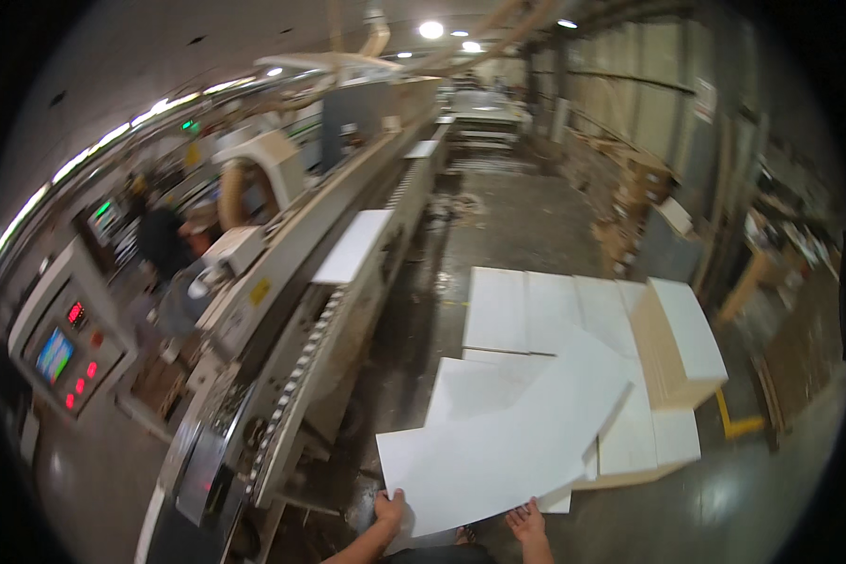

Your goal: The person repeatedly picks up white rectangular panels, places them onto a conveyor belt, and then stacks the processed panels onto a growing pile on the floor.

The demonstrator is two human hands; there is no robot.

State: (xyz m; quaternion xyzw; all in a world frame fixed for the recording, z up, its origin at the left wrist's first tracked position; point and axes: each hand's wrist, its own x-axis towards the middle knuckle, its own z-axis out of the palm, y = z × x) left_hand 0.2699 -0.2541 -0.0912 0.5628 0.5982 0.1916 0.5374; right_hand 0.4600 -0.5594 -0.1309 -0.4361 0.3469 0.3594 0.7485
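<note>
Both hands grip the near edge of a large white panel (508,442), a flat rectangular board held low in front of the person and tilted so that it runs up and away to the right. The left hand (388,510) pinches the near left corner, thumb on the top face and the other fingers hidden beneath; the right hand (528,520) clamps the same near edge further right, fingers curled over the top, though how far they wrap under cannot be told. The panel's long axis lies from that near left corner toward the far right, so nearly all of its length reaches forward and rightward from the grip, with the far end over a low stack of white boards (573,310) on the floor. That stack sits ahead and to the right, with a taller pile of boards (681,343), pale brown at the edges, on its right side. The long machine (282,310) with its roller track runs along the left, stretching away into the shop, and another white panel (354,246) rests on its track further along. A control box (66,348) with a small screen and red lights stands at the far left. The left hand is the nearer one to the machine; the right hand is nearer the stack.
</note>
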